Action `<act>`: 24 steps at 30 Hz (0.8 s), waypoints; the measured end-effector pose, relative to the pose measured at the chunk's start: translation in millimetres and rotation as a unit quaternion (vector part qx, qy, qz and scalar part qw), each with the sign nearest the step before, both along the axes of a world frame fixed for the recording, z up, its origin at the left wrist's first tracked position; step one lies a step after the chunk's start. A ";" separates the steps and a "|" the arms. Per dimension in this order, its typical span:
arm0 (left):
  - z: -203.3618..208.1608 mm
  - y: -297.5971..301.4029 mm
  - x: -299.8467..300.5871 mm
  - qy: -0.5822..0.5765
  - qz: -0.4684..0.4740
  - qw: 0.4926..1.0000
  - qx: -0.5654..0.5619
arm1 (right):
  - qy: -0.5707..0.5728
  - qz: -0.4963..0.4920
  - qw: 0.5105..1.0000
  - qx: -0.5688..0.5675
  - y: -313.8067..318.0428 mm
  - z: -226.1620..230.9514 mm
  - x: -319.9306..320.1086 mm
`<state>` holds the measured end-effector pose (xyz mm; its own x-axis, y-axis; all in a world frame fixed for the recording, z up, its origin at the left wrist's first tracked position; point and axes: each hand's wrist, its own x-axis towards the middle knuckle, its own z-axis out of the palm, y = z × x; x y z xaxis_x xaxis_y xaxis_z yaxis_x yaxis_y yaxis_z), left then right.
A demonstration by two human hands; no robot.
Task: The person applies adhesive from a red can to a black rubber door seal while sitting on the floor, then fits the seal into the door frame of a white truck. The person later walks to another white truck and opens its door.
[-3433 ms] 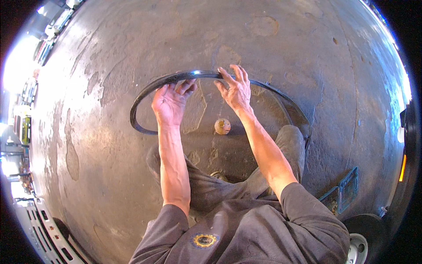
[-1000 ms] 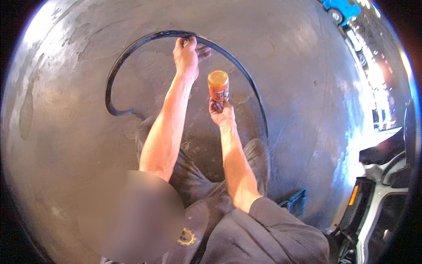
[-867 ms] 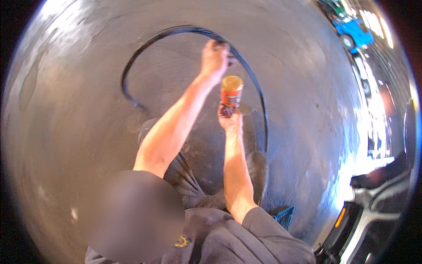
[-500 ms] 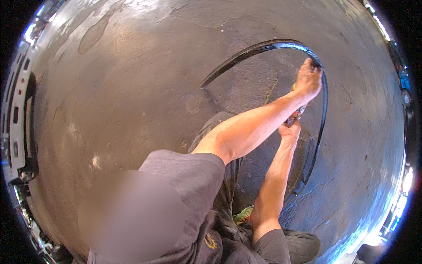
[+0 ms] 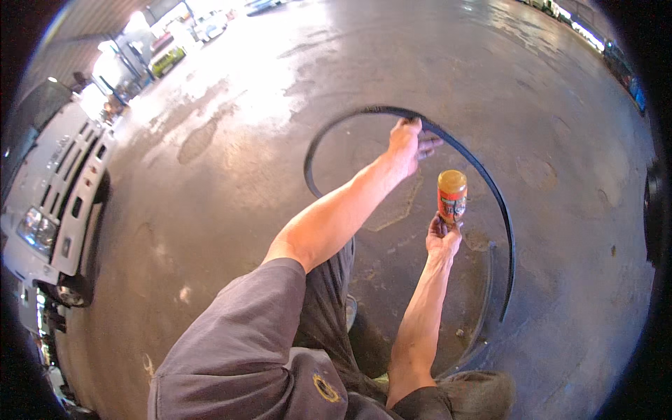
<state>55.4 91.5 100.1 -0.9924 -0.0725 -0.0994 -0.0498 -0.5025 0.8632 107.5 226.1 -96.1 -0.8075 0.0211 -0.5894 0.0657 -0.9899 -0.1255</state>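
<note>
A left hand (image 5: 409, 145) pinches a curved black rubbery strip (image 5: 483, 171) as, within its arc, the right hand (image 5: 444, 238) clasps a red-labelled amber cylindrical jar (image 5: 452, 192), liable to drop should that low hold loosen.

A head-worn fisheye looks down on left hand (image 5: 407, 146) and right hand (image 5: 444, 240).

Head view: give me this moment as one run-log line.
left hand: pinching curved black strip | right hand: gripping red-labelled jar, amber at upper end | jar and strip: apart | far left: white truck
</note>
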 end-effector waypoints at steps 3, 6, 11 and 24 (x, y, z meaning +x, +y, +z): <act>0.6 10.3 5.1 -0.018 0.003 1.000 -0.015 | 0.024 -0.007 0.999 0.029 -9.4 19.5 4.8; 3.7 18.5 3.5 -0.020 0.004 1.000 -0.018 | -0.033 -0.031 0.997 0.066 -14.4 37.9 7.0; -0.6 20.3 2.6 0.043 0.012 0.999 -0.028 | 0.008 -0.049 0.993 0.104 -15.1 43.5 13.7; -34.5 10.4 -10.9 0.032 0.027 0.998 -0.045 | 0.022 -0.146 0.982 0.121 -23.5 66.1 21.0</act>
